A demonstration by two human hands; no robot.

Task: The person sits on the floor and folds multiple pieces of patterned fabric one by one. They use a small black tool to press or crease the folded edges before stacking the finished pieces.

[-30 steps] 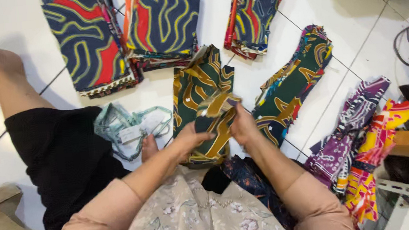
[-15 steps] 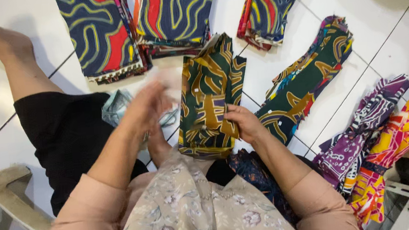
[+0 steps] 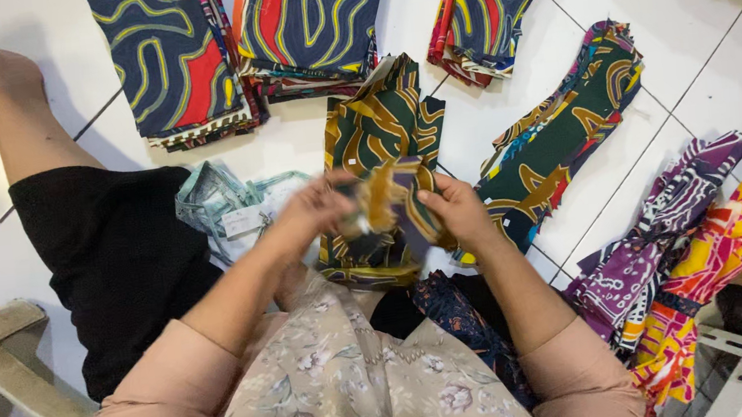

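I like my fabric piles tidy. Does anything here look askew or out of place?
Mostly orderly. The purple patterned cloth and the pink-yellow one at the right lie bunched and overlapping, not folded flat like the navy stacks. Both hands hold a small folded piece.

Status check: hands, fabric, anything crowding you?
Both hands, left and right, grip a small folded print piece. Green-gold fabric stack beneath. Pale bundle beside left hand.

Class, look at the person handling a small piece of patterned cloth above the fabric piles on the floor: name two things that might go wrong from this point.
1. Both hands, the left hand and right hand, hold the small cloth piece directly over the green and gold pile; if dropped, it may blend into that matching print.
2. The piles lie close together on the tiled floor; a sweeping arm might knock the purple cloth into the pink and yellow cloth, mixing the sorted prints.
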